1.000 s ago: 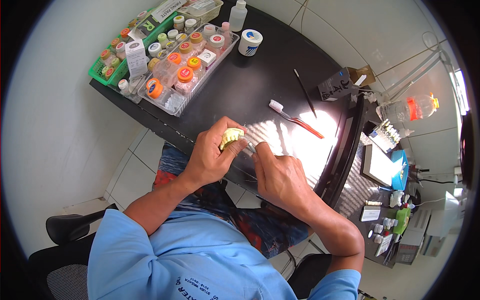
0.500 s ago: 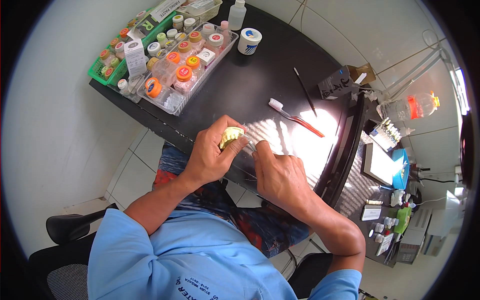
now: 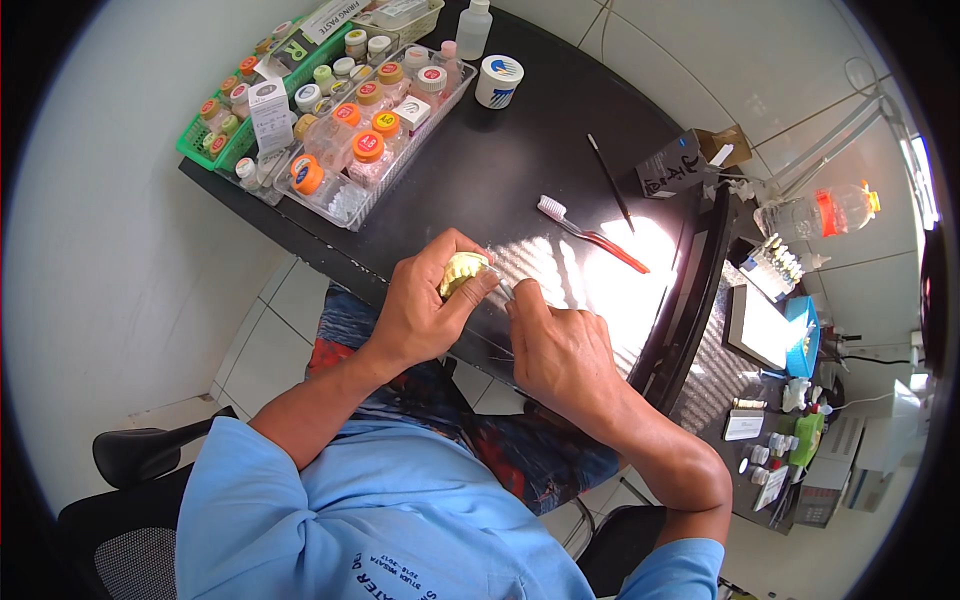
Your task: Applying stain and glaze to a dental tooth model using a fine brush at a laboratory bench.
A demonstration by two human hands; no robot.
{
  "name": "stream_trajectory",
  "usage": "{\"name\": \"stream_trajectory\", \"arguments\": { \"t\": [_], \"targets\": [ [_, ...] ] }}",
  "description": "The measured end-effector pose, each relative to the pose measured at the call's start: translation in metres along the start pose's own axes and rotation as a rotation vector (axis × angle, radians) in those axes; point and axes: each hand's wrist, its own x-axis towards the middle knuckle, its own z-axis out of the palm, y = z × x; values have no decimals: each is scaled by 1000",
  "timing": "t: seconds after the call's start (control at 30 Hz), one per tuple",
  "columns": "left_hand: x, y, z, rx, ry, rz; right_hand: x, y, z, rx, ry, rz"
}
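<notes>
A pale yellow dental cast (image 3: 461, 272) with tooth shapes along its edge sits in my left hand (image 3: 425, 305), fingers and thumb closed around it. My right hand (image 3: 562, 345) grips a thin metal carving tool (image 3: 506, 288), mostly covered by the fingers. Its tip meets the right side of the cast beside my left thumb; the exact contact point is too small to make out. Both hands are over the near edge of the black table (image 3: 470, 170). Beyond them lie a red-handled toothbrush (image 3: 590, 236) and a slim dark brush (image 3: 610, 180).
A clear plastic tray (image 3: 350, 215) of orange-capped jars stands at the left, beside a green basket (image 3: 190, 150). Behind are a white tub (image 3: 499, 82) and a squeeze bottle (image 3: 474, 30). A grey box (image 3: 672, 165) and a side bench with a water bottle (image 3: 820, 213) are on the right.
Hardly anything differs. My left thumb and the tool at the cast have shifted very slightly to the right; both hands keep their grip.
</notes>
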Motion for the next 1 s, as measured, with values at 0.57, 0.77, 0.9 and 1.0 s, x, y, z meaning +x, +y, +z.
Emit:
{"name": "stream_trajectory", "arguments": {
  "t": [0.57, 0.77, 0.9, 1.0],
  "targets": [
    [1, -6, -1, 47, -20, 49, 1, 6, -1, 36, 28, -39],
    [0, -5, -1, 16, -31, 16, 1, 6, 1, 49, 22, -39],
    [0, -4, -3, 19, -32, 24, 1, 6, 1, 60, 23, -42],
    [-1, -4, -3, -6, -37, 4, 1, 4, -1, 65, 12, -35]
  ]
}}
